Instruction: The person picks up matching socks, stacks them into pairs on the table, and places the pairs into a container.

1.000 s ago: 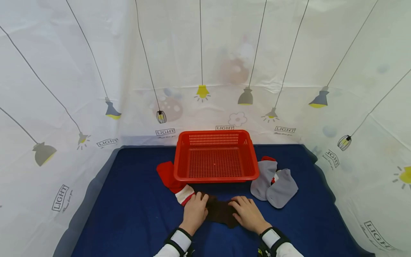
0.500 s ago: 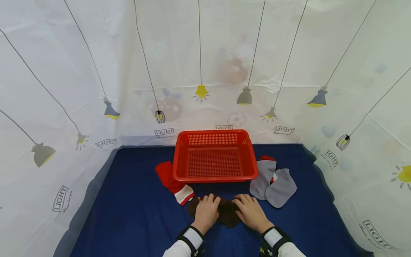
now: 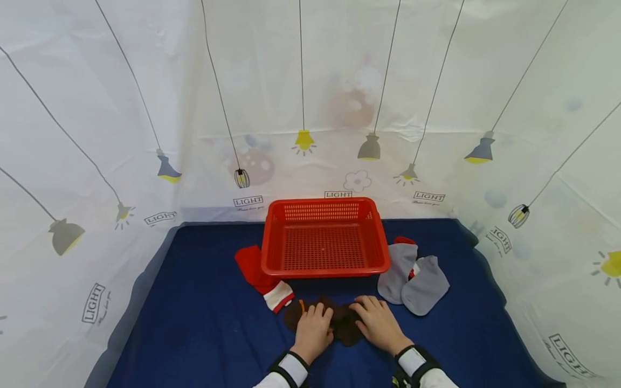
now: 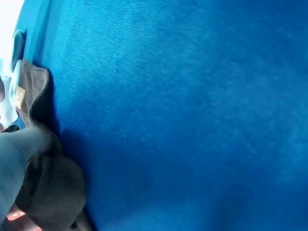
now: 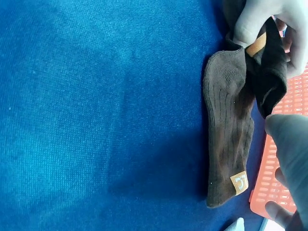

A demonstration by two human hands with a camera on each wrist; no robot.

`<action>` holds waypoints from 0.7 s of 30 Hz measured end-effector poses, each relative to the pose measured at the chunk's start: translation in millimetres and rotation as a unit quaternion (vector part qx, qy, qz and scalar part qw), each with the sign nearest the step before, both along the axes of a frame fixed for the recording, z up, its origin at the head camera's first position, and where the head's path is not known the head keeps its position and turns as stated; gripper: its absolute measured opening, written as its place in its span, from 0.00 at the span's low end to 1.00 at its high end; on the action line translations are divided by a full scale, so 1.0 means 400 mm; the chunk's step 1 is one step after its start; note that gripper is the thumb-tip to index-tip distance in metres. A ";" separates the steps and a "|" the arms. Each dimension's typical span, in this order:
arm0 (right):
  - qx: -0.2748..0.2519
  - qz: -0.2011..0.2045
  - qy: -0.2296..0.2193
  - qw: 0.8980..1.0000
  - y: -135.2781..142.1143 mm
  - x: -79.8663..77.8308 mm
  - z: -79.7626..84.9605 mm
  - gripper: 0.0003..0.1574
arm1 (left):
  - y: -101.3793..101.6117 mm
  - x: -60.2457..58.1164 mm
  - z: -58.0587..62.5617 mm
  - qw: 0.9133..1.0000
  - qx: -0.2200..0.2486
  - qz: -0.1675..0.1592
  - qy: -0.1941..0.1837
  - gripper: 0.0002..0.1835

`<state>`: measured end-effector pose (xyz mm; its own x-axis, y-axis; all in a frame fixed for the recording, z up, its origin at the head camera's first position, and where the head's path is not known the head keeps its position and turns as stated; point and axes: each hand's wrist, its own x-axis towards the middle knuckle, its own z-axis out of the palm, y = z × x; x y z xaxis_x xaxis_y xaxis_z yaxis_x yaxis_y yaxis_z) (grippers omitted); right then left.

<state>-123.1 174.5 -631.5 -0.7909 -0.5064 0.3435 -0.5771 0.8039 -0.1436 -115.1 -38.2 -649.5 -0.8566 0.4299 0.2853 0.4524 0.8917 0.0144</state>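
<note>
Two brown ribbed socks (image 3: 348, 326) lie crossed and bunched on the blue cloth between both hands, in front of the red basket. My left hand (image 3: 312, 330) grips one of them, its thumb pressed into the fabric. My right hand (image 3: 380, 324) has curled fingers at the other side, and its thumb (image 5: 288, 144) pinches the tip of a dark fold. In the right wrist view, one brown sock (image 5: 226, 120) stretches out flat with an orange tag (image 5: 239, 183) near its end. The left wrist view shows brown fabric (image 4: 57, 192) bunched under the left hand.
A red plastic basket (image 3: 322, 272) with nothing in it stands behind the hands. Red and white socks (image 3: 257, 269) lie at its left, partly under its edge. Grey socks (image 3: 424, 288) are at its right, crossed over something red and white. A printed white sheet (image 3: 310, 97) hangs behind.
My left hand has shifted right, toward the right hand, baring brown fabric and an orange strip at its left. The right hand has moved slightly right; basket and other socks stay put.
</note>
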 end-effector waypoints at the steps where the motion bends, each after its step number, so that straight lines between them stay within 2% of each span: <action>1: -0.002 0.001 0.000 1.000 -0.002 0.000 0.000 0.24 | -0.005 0.003 0.004 1.000 0.001 0.000 -0.016 0.26; 6: -0.004 0.003 -0.020 1.000 -0.015 0.002 0.003 0.24 | -0.042 0.014 0.035 0.996 0.013 -0.002 -0.086 0.30; 11: -0.001 0.017 -0.028 0.999 -0.032 0.004 0.007 0.25 | -0.085 0.023 0.053 0.993 0.005 0.001 -0.119 0.33; 15: 0.006 0.037 -0.013 0.999 -0.054 0.008 0.015 0.26 | -0.110 0.033 0.063 0.993 -0.003 0.010 -0.117 0.33; 21: 0.019 0.077 0.002 0.997 -0.092 0.018 0.014 0.28 | -0.138 0.059 0.055 0.995 -0.009 0.013 -0.101 0.32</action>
